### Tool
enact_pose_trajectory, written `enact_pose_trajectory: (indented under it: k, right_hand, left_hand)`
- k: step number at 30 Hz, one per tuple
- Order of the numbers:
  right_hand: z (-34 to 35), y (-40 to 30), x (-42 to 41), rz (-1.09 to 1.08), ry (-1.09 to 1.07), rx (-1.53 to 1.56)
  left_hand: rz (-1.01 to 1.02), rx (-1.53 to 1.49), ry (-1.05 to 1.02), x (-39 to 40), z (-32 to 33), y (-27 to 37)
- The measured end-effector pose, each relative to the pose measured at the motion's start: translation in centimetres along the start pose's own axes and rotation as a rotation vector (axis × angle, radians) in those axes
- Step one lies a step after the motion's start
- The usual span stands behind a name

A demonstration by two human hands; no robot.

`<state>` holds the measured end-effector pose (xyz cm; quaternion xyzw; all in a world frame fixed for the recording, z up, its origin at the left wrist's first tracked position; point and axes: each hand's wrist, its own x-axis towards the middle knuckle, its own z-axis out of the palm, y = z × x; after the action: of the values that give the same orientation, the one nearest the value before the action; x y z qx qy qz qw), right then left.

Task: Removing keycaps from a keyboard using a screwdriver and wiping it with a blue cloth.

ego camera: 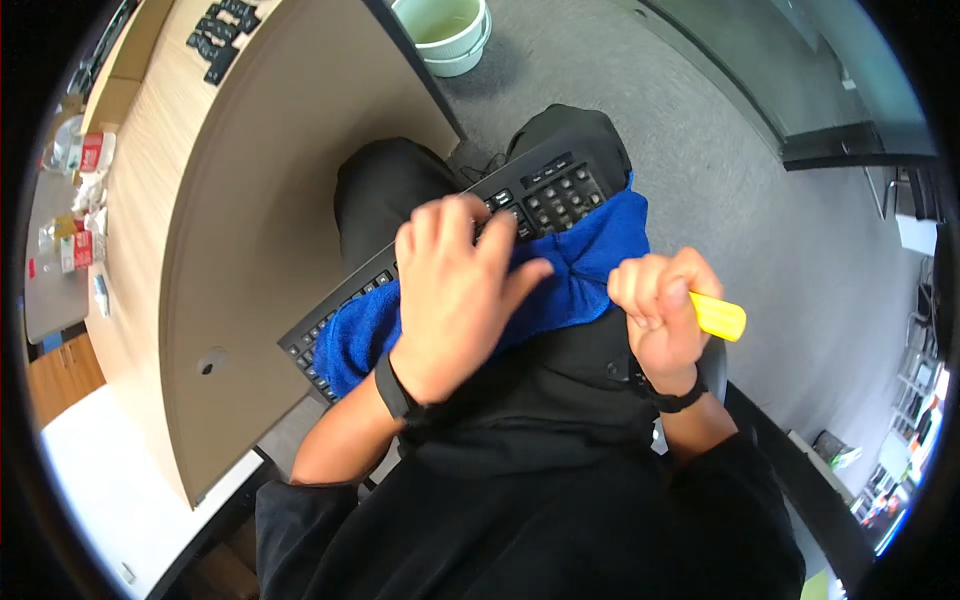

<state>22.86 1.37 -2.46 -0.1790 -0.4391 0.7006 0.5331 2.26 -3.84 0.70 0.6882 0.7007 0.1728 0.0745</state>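
Observation:
A black computer keyboard [491,184] lies slantwise across my lap, its number pad bare of keycaps at the upper right. Over its lower side is draped a blue cloth [570,285]. My left hand [457,292] is over the keyboard and cloth, fingers spread and slightly blurred, with nothing seen in its grip. To the right, my right hand [667,311] is closed around a tool with a yellow handle [720,316]; the tool's working end is hidden. That hand is beside the cloth's right end.
Loose black keycaps [217,34] lie on the wooden desk [161,172] at the upper left. Plastic packaging [90,154] and a small tube-like object [101,295] are at its far side. A pale green bucket [454,56] stands on the floor beyond the desk panel [300,150].

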Motion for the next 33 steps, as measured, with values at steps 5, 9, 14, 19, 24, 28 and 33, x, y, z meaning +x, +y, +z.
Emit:
enact_pose_trajectory:
  k: [5, 9, 14, 19, 24, 28, 33]
  right_hand:
    - [-0.4, -0.9, -0.6, 0.050, -0.017, -0.026]
    - [-1.0, -0.8, -1.2, 0.052, -0.002, -0.082]
    - [-1.5, -0.4, -1.5, 0.024, -0.002, -0.120]
    - [-1.7, -0.5, -1.5, 0.038, 0.000, -0.126]
    - [-1.6, -0.8, -1.8, 0.042, 0.007, -0.136]
    - [-1.6, -1.4, -1.7, 0.018, -0.009, -0.140]
    - [-2.5, -3.7, -1.0, -0.035, 0.037, -0.059]
  left_hand:
    - [0.052, -0.037, -0.105, -2.9, 1.5, 1.0]
    - [0.226, -0.241, -0.075, -4.4, 1.6, 2.3]
    - [0.221, -0.353, -0.075, -5.1, 2.4, 3.0]
    - [0.180, -0.342, -0.027, -4.5, 2.8, 3.2]
    - [0.020, -0.226, -0.027, -5.0, 3.7, 4.4]
    - [0.090, -0.161, -0.027, -5.1, 4.8, 3.9]
    - [0.175, -0.245, 0.009, -5.1, 4.9, 3.7]
